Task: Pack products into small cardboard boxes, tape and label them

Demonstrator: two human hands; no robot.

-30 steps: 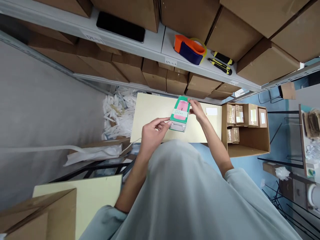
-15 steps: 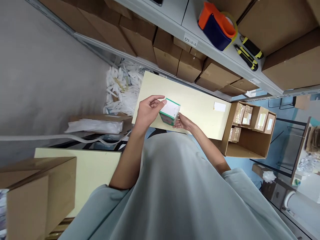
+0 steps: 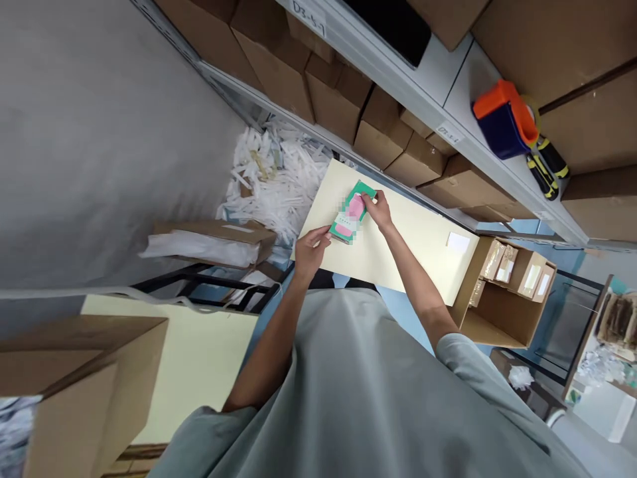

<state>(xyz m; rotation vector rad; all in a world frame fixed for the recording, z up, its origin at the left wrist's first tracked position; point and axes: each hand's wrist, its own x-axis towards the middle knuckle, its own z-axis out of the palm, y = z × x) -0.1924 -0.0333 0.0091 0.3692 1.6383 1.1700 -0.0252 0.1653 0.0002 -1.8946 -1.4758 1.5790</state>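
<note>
A green box [image 3: 354,207] with a pink picture and a pale label lies at a slant over the cream tabletop [image 3: 418,245]. Its printed face is up, and part of it looks pixelated. My left hand [image 3: 310,252] pinches the near lower-left corner between thumb and fingers. On the far right edge, my right hand [image 3: 379,210] grips the box with its thumb on the printed face. Whether the box rests on the tabletop or hangs just above it, I cannot tell.
An open carton [image 3: 502,312] with several small brown boxes stands at the right end. Shredded white paper [image 3: 279,179] heaps at the left. Above, a shelf carries an orange and blue tape dispenser [image 3: 505,119] and cutters [image 3: 543,174]. Another carton [image 3: 99,392] sits lower left.
The box has turned from its white side to its green and pink printed face. My right hand has moved up to the far edge, my left to the near corner. The camera view has shifted.
</note>
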